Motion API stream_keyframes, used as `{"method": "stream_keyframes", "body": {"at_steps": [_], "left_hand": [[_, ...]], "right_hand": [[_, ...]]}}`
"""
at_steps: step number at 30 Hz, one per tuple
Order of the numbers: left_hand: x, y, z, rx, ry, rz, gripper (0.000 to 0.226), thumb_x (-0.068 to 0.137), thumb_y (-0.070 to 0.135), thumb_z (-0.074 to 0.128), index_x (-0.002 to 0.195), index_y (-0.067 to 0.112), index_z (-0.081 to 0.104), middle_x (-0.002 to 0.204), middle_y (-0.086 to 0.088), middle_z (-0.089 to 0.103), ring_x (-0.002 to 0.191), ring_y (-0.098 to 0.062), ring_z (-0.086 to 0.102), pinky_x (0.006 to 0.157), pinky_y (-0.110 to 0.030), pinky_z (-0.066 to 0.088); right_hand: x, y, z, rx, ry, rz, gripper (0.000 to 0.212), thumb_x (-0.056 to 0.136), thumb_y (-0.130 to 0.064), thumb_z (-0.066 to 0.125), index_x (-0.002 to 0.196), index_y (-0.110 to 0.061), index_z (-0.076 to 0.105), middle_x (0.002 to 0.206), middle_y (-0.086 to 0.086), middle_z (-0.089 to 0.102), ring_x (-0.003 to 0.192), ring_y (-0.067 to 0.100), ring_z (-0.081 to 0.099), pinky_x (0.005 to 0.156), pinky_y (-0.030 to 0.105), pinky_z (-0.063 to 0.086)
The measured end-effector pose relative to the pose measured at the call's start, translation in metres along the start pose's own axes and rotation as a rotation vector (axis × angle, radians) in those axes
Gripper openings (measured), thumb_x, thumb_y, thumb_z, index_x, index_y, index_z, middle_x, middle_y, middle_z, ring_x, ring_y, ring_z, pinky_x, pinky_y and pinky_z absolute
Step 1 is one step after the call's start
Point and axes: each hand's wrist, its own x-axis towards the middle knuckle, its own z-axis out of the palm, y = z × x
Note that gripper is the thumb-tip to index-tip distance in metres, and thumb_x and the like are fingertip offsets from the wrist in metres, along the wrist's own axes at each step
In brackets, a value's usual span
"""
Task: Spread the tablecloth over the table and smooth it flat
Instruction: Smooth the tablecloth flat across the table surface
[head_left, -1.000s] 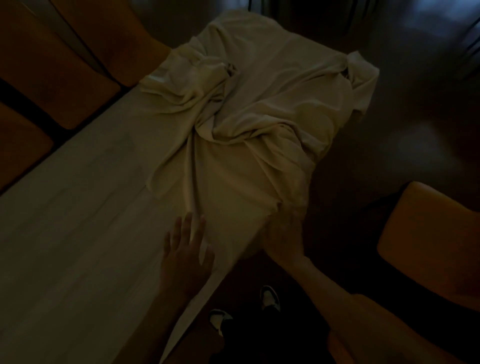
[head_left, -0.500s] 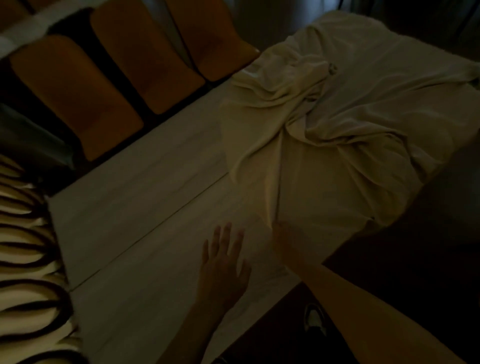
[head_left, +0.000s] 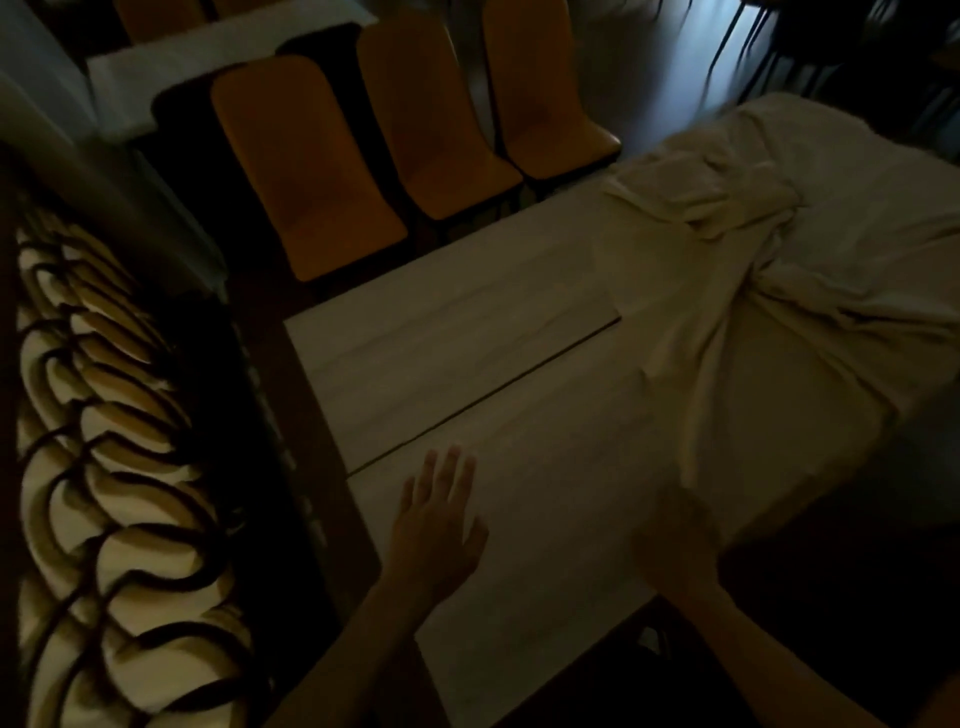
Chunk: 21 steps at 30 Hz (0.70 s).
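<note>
The cream tablecloth (head_left: 810, 332) lies bunched and creased over the right part of the pale table (head_left: 467, 358). The table's left part is bare, with a seam running across it. My left hand (head_left: 439, 525) rests flat on the bare tabletop, fingers apart, holding nothing. My right hand (head_left: 675, 540) is dark and blurred at the near table edge. It sits right at the cloth's near left corner. Whether its fingers grip the cloth is not visible.
Three orange chairs (head_left: 441, 119) stand along the table's far side. A cream and dark patterned surface (head_left: 114, 467) fills the left. Behind the chairs is another pale tabletop (head_left: 218, 57). Dark floor lies at the near right.
The view has swung left, showing more bare table and the chairs. Both hands have moved left along the table, and my right hand stays at the cloth's near corner.
</note>
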Motion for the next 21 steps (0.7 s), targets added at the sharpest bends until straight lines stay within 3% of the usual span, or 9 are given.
{"method": "stream_keyframes", "body": {"at_steps": [2,3,8,13,16,21], "left_hand": [[0.003,-0.02,-0.002,0.031,-0.036,0.059,0.072,0.101,0.049,0.032,0.158,0.026,-0.004,0.166,-0.003,-0.011,0.151,-0.025,-0.015,0.122,-0.045,0.0],[0.008,-0.029,-0.001,0.043,-0.055,0.065,0.072,0.101,0.049,0.032,0.158,0.026,-0.005,0.166,-0.004,-0.012,0.151,-0.025,-0.015,0.123,-0.046,0.001],[0.059,-0.048,0.004,0.11,-0.168,0.195,0.068,0.101,0.049,0.03,0.158,0.023,0.001,0.166,-0.008,-0.006,0.152,-0.027,-0.009,0.124,-0.049,0.007],[0.131,-0.055,0.009,0.188,-0.267,0.341,0.067,0.102,0.049,0.03,0.158,0.025,0.003,0.167,-0.006,-0.005,0.153,-0.026,-0.005,0.124,-0.047,0.007],[0.166,-0.065,0.002,0.233,-0.307,0.403,0.067,0.102,0.048,0.031,0.158,0.025,0.003,0.167,-0.006,-0.002,0.153,-0.025,-0.002,0.124,-0.046,0.009],[0.246,-0.068,-0.013,0.312,-0.31,0.495,0.065,0.1,0.048,0.027,0.158,0.024,0.009,0.167,-0.005,0.007,0.153,-0.025,0.006,0.122,-0.043,0.013]], "right_hand": [[-0.016,-0.021,0.012,0.045,0.009,-0.038,0.073,0.079,-0.045,0.051,0.135,0.001,0.054,0.132,0.031,0.056,0.118,0.05,0.055,0.095,0.06,0.049],[-0.024,-0.033,0.014,0.062,-0.028,-0.013,0.072,0.079,-0.044,0.056,0.136,-0.001,0.054,0.132,0.029,0.056,0.119,0.049,0.053,0.096,0.058,0.048],[-0.033,-0.073,0.012,0.162,0.132,0.043,0.069,0.079,-0.036,0.074,0.139,-0.012,0.052,0.136,0.019,0.053,0.122,0.042,0.048,0.1,0.054,0.043],[0.015,-0.095,0.029,0.282,0.142,0.188,0.064,0.076,-0.029,0.078,0.133,-0.009,0.057,0.132,0.026,0.056,0.118,0.049,0.05,0.097,0.059,0.046],[0.028,-0.123,0.03,0.312,0.102,0.207,0.058,0.078,-0.031,0.07,0.13,-0.008,0.06,0.131,0.026,0.057,0.118,0.049,0.052,0.098,0.059,0.047],[0.059,-0.16,0.018,0.38,0.07,0.26,0.064,0.075,-0.044,0.047,0.126,-0.009,0.062,0.124,0.027,0.061,0.108,0.05,0.058,0.085,0.058,0.055]]}}
